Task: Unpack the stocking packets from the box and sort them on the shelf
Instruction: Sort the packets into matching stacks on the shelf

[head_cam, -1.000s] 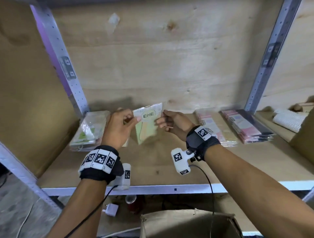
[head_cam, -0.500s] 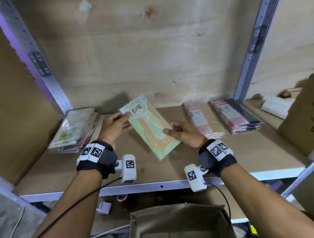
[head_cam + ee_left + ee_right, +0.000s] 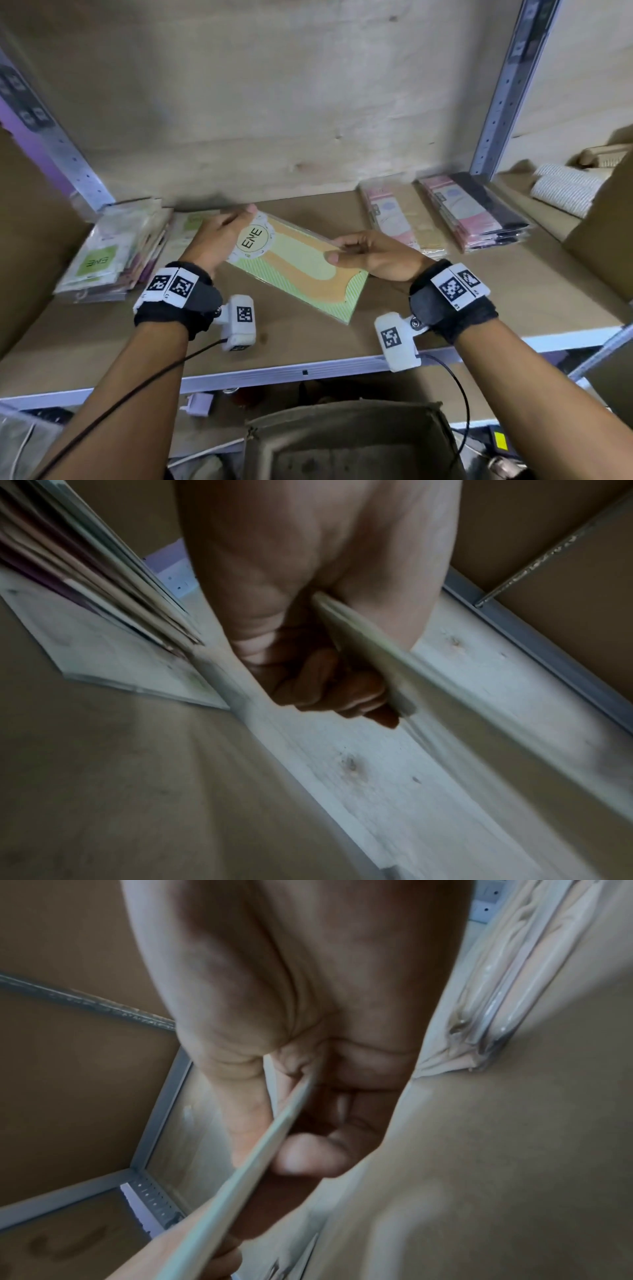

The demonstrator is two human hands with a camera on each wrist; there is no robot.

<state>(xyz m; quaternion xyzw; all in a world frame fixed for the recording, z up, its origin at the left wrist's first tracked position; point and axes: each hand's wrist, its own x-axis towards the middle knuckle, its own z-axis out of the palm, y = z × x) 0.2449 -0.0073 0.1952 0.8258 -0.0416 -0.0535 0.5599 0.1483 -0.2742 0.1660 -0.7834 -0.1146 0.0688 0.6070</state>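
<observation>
Plywood-backed metal shelf [image 3: 308, 346], brown board deck. I hold one green-and-orange stocking packet [image 3: 301, 270] just above the deck, mid-shelf. Its long axis runs diagonally: ENE label end far-left, plain end near-right, face up. My left hand [image 3: 214, 240] pinches the label end, thumb on top, fingers curled under. My right hand [image 3: 371, 255] pinches the right edge between thumb and curled fingers. Green packet stack [image 3: 109, 250] far left; pink stacks [image 3: 442, 212] far right. Open box [image 3: 349, 445] below the shelf edge.
</observation>
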